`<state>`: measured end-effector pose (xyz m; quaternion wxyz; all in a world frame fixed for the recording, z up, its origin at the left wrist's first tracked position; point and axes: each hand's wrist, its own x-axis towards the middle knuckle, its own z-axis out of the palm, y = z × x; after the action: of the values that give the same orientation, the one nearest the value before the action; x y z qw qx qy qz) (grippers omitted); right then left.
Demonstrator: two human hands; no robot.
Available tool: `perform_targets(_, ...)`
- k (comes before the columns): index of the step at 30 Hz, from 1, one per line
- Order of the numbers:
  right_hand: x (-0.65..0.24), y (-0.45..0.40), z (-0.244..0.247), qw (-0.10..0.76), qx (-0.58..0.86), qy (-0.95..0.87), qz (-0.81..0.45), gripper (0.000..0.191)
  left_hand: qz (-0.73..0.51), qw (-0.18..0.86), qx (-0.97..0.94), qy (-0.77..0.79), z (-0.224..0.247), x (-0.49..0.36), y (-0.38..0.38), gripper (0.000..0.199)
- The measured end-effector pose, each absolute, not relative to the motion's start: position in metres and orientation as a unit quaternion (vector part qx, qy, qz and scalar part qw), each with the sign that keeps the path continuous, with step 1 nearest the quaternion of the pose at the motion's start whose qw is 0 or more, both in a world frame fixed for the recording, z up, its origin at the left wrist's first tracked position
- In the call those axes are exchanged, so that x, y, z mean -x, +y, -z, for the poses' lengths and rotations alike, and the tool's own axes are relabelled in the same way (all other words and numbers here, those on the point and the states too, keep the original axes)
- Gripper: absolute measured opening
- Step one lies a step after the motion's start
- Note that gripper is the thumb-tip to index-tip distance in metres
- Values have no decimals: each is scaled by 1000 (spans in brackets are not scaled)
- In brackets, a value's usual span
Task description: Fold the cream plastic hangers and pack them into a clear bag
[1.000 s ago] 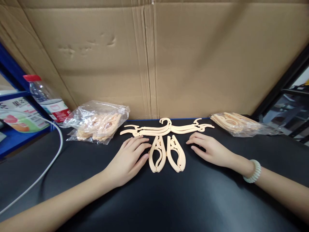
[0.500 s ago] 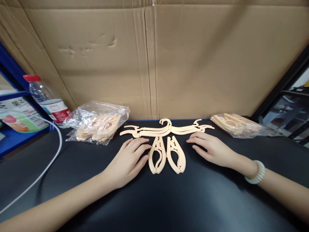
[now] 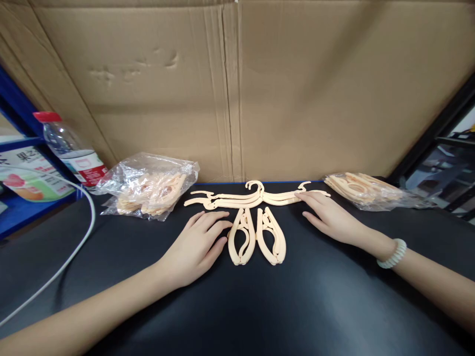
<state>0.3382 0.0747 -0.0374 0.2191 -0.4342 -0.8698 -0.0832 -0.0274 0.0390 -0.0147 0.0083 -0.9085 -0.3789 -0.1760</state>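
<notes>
Unfolded cream plastic hangers (image 3: 237, 201) lie stacked across the black table, their hooks at the middle. In front of them rest two folded hangers, a left one (image 3: 233, 242) and a right one (image 3: 281, 241), side by side. My left hand (image 3: 196, 247) lies palm down with fingers spread, its fingertips at the edge of the left folded hanger. Over the right end of the unfolded hangers reaches my right hand (image 3: 332, 216), fingers stretched out and holding nothing; it hides part of that end. Whether its fingertips touch the hangers I cannot tell.
Clear bags of folded hangers lie at left (image 3: 148, 190) and right (image 3: 356, 189). A red-capped bottle (image 3: 74, 151) leans by a blue shelf (image 3: 22, 217). A white cable (image 3: 91, 227) crosses the table's left side. Cardboard (image 3: 315, 89) walls off the back.
My right hand has moved away from me and slightly right, onto the right end of the unfolded hangers. My left hand and the folded hangers stay in place.
</notes>
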Motion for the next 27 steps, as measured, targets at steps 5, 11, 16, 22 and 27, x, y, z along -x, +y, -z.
perform_targets(5, -338, 75, 41, 213, 433, -874, 62, 40, 176, 11, 908, -380, 17, 28, 39, 30)
perform_targets(11, -332, 85, 39, 209, 434, -874, 69, 27, 177, 15, 909, -378, 17, 28, 40, 28)
perform_targets(16, -324, 93, 36, 233, 428, -871, 68, 15, 193, 21, 903, -384, 17, 28, 41, 35)
perform_targets(22, -320, 92, 32, 289, 435, -852, 28, 12, 234, 19, 887, -398, 18, 28, 42, 42)
perform_targets(27, -325, 86, 27, 355, 465, -810, 30, 9, 289, -101, 847, -434, 16, 25, 37, 36)
